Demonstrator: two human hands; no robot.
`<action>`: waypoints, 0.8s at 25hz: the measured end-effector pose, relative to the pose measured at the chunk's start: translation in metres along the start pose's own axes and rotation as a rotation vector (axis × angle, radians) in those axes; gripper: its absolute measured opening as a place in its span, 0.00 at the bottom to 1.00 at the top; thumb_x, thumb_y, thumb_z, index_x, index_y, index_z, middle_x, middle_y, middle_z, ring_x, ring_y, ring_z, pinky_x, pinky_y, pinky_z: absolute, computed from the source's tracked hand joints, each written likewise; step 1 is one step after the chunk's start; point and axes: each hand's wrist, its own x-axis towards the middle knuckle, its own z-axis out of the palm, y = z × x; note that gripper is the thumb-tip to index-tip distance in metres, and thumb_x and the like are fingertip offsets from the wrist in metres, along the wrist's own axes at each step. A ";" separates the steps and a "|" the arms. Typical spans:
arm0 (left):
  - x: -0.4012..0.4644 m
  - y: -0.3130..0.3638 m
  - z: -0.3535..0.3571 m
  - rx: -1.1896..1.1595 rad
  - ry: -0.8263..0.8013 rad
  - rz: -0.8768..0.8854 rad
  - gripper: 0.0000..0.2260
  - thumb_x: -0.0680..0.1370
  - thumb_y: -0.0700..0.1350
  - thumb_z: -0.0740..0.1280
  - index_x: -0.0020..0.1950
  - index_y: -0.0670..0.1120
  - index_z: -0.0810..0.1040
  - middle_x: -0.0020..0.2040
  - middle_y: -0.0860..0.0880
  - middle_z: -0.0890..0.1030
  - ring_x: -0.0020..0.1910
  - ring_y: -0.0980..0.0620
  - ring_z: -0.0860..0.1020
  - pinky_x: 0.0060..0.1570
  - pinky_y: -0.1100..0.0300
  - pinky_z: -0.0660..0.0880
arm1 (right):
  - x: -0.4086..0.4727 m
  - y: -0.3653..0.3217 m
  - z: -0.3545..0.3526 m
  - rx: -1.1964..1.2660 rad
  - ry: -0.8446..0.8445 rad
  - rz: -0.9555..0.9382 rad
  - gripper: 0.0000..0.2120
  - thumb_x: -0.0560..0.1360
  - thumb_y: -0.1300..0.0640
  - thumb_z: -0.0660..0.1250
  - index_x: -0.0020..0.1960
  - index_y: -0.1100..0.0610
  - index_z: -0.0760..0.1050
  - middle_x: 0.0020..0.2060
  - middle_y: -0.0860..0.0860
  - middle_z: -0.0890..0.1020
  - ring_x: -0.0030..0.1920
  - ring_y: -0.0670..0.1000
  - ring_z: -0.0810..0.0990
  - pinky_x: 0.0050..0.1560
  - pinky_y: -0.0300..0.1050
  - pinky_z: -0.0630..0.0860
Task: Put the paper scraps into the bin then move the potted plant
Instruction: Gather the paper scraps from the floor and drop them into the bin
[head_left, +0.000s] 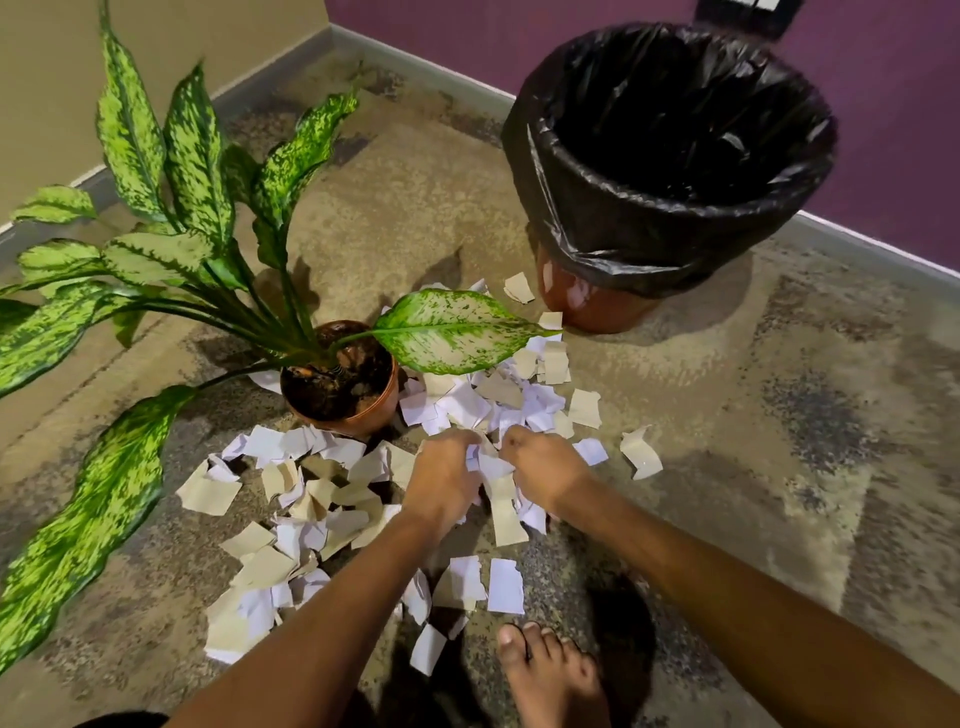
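Observation:
White and beige paper scraps (291, 499) lie scattered over the floor around a small brown pot. The potted plant (343, 384) has long green speckled leaves spreading left and one leaf over the scraps. My left hand (444, 475) and my right hand (540, 467) are side by side low on the pile, both shut on a bunch of paper scraps (501, 488) between them. The bin (670, 171), lined with a black bag, stands at the back right, and I see nothing inside it.
The floor is a mottled beige and grey carpet. A beige wall runs along the left and a purple wall (893, 104) behind the bin. My bare foot (550, 675) is at the bottom, near a few loose scraps.

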 end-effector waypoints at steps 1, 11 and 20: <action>0.003 0.013 -0.001 -0.017 0.020 0.016 0.12 0.70 0.31 0.67 0.52 0.39 0.80 0.52 0.41 0.81 0.49 0.42 0.79 0.47 0.55 0.75 | -0.004 0.009 -0.011 0.012 0.024 0.024 0.14 0.62 0.71 0.70 0.47 0.64 0.80 0.47 0.60 0.79 0.36 0.62 0.81 0.32 0.48 0.72; 0.018 0.173 -0.042 -0.075 0.257 0.373 0.18 0.73 0.36 0.70 0.63 0.42 0.76 0.61 0.46 0.78 0.57 0.46 0.77 0.56 0.62 0.67 | -0.081 0.092 -0.154 0.025 0.516 0.389 0.08 0.72 0.62 0.64 0.48 0.56 0.81 0.49 0.51 0.79 0.46 0.54 0.80 0.46 0.50 0.78; 0.068 0.271 -0.121 -0.116 0.442 0.565 0.03 0.72 0.39 0.66 0.38 0.43 0.74 0.38 0.48 0.76 0.38 0.47 0.76 0.32 0.57 0.64 | -0.086 0.105 -0.288 0.139 0.934 0.500 0.09 0.70 0.65 0.63 0.44 0.57 0.81 0.43 0.52 0.82 0.44 0.54 0.79 0.40 0.42 0.68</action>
